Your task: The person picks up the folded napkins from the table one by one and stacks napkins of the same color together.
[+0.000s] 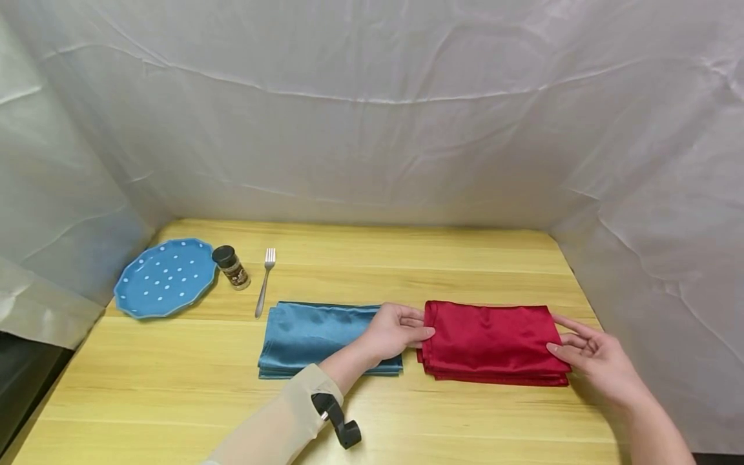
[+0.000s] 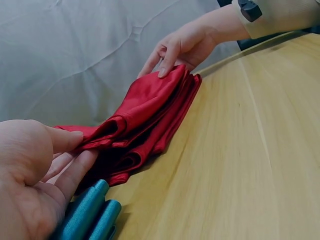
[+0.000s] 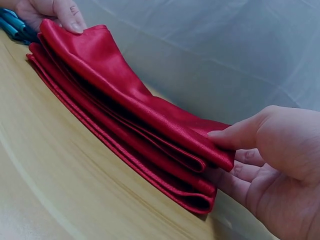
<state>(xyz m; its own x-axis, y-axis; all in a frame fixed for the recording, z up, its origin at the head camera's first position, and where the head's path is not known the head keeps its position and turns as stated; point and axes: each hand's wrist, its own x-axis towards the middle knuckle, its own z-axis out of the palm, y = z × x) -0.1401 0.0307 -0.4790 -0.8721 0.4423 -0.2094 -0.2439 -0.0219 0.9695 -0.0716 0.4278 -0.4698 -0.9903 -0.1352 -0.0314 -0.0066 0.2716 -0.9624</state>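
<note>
A folded red satin cloth (image 1: 491,342) lies in several layers on the right half of the table. My left hand (image 1: 395,332) pinches its left edge, thumb on top and fingers beneath. At the opposite edge, my right hand (image 1: 604,361) pinches the cloth the same way. In the right wrist view the upper layers of the red cloth (image 3: 135,100) stand slightly apart from the lower ones. Just left of it, partly under my left wrist, lies a folded blue satin cloth (image 1: 316,336).
A blue plate with white dots (image 1: 165,278) sits at the far left. Beside it stands a spice jar (image 1: 232,268) with a black lid, then a fork (image 1: 265,284). Pale sheeting (image 1: 372,129) hangs behind and along both sides of the wooden table (image 1: 145,387).
</note>
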